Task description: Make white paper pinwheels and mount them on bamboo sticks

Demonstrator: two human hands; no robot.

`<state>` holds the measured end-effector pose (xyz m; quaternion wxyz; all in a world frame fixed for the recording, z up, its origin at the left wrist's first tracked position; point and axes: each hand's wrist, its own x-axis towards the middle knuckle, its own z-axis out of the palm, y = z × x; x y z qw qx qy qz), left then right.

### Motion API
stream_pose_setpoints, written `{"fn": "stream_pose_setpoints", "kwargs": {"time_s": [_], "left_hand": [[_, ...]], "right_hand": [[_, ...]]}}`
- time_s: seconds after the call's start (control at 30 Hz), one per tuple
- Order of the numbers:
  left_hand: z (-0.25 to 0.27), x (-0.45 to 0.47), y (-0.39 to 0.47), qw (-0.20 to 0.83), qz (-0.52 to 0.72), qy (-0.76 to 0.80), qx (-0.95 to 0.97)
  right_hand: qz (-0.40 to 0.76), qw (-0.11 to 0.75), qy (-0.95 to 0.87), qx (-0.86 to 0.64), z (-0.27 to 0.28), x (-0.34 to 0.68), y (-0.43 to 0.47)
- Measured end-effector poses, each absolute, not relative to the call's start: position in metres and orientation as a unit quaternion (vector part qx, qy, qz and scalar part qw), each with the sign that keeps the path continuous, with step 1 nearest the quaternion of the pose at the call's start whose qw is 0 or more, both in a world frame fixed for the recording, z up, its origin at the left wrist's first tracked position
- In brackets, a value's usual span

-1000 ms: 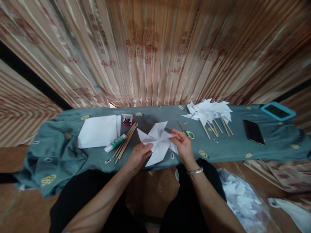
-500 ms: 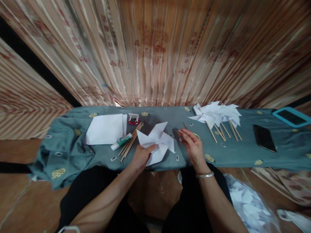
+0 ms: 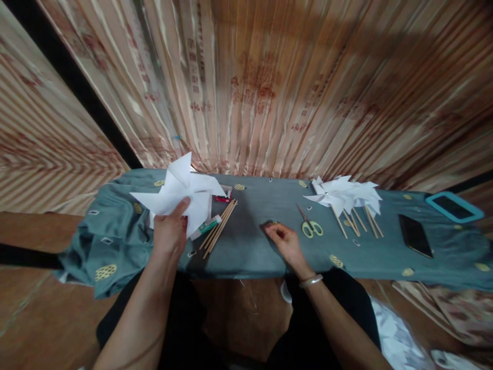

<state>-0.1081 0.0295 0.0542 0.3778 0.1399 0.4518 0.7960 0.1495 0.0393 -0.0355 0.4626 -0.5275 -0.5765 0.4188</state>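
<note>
My left hand (image 3: 171, 234) grips a white paper pinwheel (image 3: 183, 187), its thumb pressed on the folded centre. The pinwheel is held up at the left, over the white paper sheets, and hides most of them. My right hand (image 3: 285, 241) hovers low over the cloth with its fingertips pinched together; whether something small sits in them I cannot make out. To the right of that hand lie scissors (image 3: 310, 224) with light green handles. Between the hands are several thin wooden sticks (image 3: 219, 230), a glue stick (image 3: 207, 227) and a small red box (image 3: 224, 196), partly covered by the pinwheel.
Several white pinwheels on sticks (image 3: 346, 194) lie in a pile at the right. Beyond them are a black phone (image 3: 415, 235) and a blue-framed tablet (image 3: 454, 206). A grey-green cloth (image 3: 250, 257) covers the narrow table; a curtain (image 3: 246, 103) hangs behind it.
My left hand has carried the pinwheel left and up, from beside the sticks to over the paper sheets. My right hand has shifted left and slightly down, uncovering the scissors.
</note>
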Motion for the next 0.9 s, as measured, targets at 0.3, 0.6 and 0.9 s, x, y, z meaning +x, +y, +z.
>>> {"fn": "stream_pose_setpoints", "kwargs": {"time_s": [0.3,0.6,0.9], "left_hand": [[0.048,-0.136,0.028,0.359,0.814,0.443,0.110],[0.052,-0.136,0.031,0.387,0.813,0.424,0.093],[0.054,-0.129,0.035,0.416,0.802,0.418,0.100]], "right_hand": [[0.110,0.242,-0.845,-0.463,0.012,0.039,0.120],[0.075,0.130,-0.857,-0.492,-0.003,0.001,0.156],[0.164,0.218,-0.828,-0.489,-0.012,0.001,0.165]]}}
